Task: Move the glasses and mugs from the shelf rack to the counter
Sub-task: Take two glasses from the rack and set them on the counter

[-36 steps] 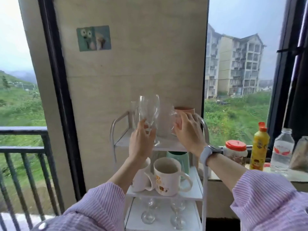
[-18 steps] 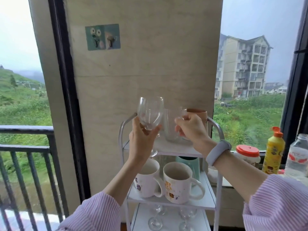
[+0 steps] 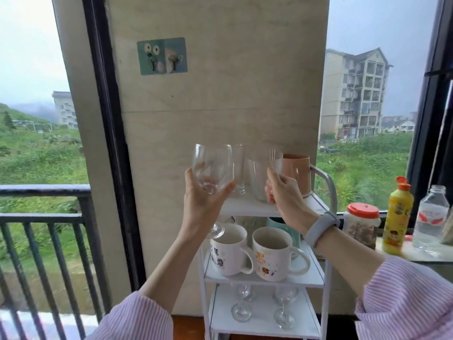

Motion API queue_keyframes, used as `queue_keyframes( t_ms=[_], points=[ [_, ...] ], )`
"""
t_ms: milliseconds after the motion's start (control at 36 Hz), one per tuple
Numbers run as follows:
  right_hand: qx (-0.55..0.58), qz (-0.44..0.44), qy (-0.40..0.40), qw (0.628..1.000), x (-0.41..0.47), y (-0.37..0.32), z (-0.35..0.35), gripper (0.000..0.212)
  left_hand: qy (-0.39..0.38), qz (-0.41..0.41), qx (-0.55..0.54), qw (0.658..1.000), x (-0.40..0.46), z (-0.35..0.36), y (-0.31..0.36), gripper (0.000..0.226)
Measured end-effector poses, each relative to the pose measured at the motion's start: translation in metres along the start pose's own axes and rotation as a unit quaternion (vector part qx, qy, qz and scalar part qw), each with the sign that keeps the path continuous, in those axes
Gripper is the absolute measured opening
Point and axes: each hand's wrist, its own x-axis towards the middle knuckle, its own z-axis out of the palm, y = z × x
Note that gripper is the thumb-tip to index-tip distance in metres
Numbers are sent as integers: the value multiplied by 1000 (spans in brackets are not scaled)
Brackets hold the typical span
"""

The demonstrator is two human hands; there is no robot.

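Head view: left hand [image 3: 203, 204] raised, grip wrapping a wine glass [image 3: 212, 168] clear of the rack [image 3: 264, 276]; right hand [image 3: 285, 195] pinches a tumbler [image 3: 263, 177] beside the rail [image 3: 327, 185].

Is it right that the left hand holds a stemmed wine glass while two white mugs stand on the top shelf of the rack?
Not quite. In the head view the left hand does hold the stemmed wine glass, but the two white mugs stand on the middle shelf of the rack, not the top one.
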Motion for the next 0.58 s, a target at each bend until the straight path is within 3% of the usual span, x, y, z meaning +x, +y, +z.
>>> queue_keyframes(
  t_ms=[222,361,472,583],
  points=[
    [-79,-126,69,986,-72,-4,-9,52,-36,-39,-29,998,-46,-6,-12,67],
    [-120,-157,107,974,-131,-3,-33,46,-61,-63,-57,995,-87,2,-14,73],
    [-125,-114,97,981,-186,5,-66,49,-108,-85,-60,989,-130,21,-17,64],
    [-94,-23,148,984,-250,25,-108,49,-148,-125,-85,977,-184,49,-15,76]
  ],
)
